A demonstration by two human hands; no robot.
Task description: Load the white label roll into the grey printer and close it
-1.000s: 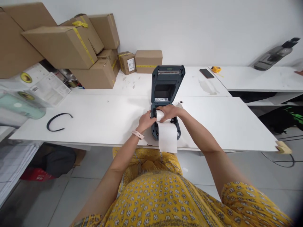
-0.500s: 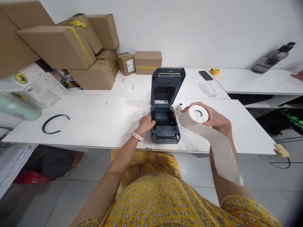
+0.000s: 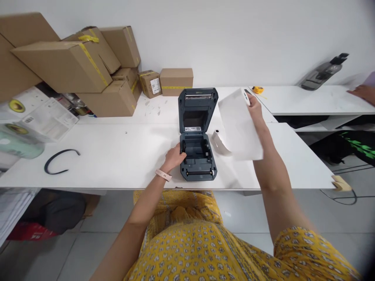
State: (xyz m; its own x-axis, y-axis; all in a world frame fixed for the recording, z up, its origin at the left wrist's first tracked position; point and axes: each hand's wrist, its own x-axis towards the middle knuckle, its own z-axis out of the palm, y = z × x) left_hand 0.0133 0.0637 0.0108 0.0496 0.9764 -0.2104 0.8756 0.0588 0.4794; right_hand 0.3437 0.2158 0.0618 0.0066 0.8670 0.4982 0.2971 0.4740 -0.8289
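A dark grey label printer (image 3: 195,162) stands on the white table with its lid raised and its inside bare. My left hand (image 3: 175,157) grips the printer's left edge, the thumb over the rim. To the right, my right hand (image 3: 254,107) holds a roll of white labels (image 3: 244,97) up above the table. From that roll a wide loose strip hangs down towards me, and the fingers on its far side are partly hidden. A smaller white paper roll (image 3: 217,136), its end uncurled, lies between the printer and the hanging strip.
Cardboard boxes (image 3: 117,97) are stacked at the back left, near a black headband (image 3: 60,162). A yellow tape measure (image 3: 258,90) and a dark bottle (image 3: 324,72) are at the back right. Another person's hand (image 3: 363,93) shows at the right edge.
My right hand has lifted the label roll up and away from me and turned it, so its strip now hangs in front. My left hand stays on the printer.
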